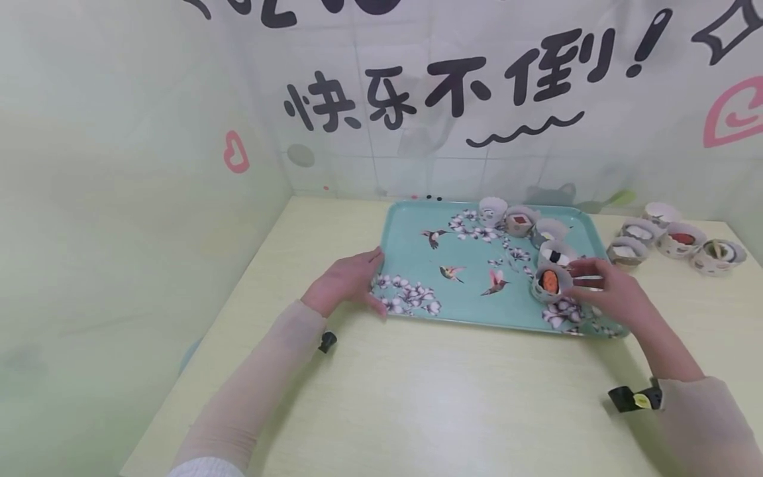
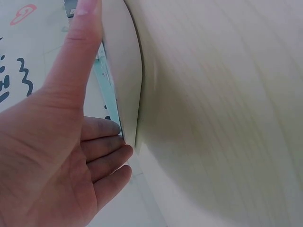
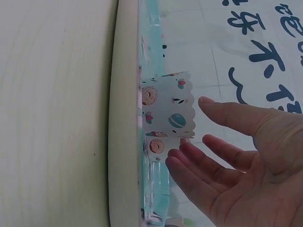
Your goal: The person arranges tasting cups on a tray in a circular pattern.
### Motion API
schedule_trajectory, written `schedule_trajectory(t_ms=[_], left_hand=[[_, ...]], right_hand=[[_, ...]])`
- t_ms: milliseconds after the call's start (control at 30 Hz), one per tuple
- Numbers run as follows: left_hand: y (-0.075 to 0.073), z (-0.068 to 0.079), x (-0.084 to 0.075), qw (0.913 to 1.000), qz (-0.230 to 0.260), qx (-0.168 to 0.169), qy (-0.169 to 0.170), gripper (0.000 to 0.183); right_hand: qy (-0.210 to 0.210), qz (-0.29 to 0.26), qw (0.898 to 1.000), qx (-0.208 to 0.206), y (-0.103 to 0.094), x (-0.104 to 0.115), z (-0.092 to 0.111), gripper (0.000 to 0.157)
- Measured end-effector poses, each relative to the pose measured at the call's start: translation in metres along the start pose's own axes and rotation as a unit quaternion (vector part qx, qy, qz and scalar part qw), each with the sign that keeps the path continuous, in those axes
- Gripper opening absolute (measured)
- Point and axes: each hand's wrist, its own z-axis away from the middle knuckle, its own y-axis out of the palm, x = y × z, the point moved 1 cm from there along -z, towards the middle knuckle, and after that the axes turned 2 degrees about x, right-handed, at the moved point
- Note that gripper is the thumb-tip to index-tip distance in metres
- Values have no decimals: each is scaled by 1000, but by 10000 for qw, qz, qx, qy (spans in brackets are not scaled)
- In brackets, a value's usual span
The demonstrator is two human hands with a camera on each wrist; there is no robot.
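Note:
A turquoise tray (image 1: 411,255) with birds and blossoms lies on the table. My left hand (image 1: 346,281) rests at its left edge, thumb at the front corner and fingers along the side. In the left wrist view the fingers lie against the pale tray rim (image 2: 124,71). A scalloped paper cup (image 3: 173,101) with an orange-topped sushi piece (image 1: 550,282) stands near the tray's front right. Beside it my right hand (image 1: 620,298) is spread, thumb and fingers around the cup's right side. Behind it is a cup holding a black-banded white sushi piece (image 1: 556,257).
Several more filled paper cups (image 1: 520,222) curve along the tray's back right. Right of the tray, several cups with sushi pieces (image 1: 682,240) cluster on the table (image 1: 453,397). A white wall sheet (image 1: 334,172) with black lettering rises behind.

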Motion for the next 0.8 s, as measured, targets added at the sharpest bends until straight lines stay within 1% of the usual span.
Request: schedule_trajectory(t_ms=[167,333,567,700,800], left_hand=[[0,1,0,10000,-33,-36,31,135],[1,1,1,10000,-14,-31,17,134],[0,1,1,10000,13,8,0,134],[-1,2,0,10000,-5,20,20,135],[-1,2,0,10000,-30,28,28,135]], right_hand=[[118,68,9999,16,-6,0,0,63],[78,149,9998,-47,-13,-1,1,63],[49,247,9991,-352,-24,-5,2,60],[-16,208,9980,-590,-30,-11,1,56],[1,251,9974,-681,-35,-15,-1,55]])
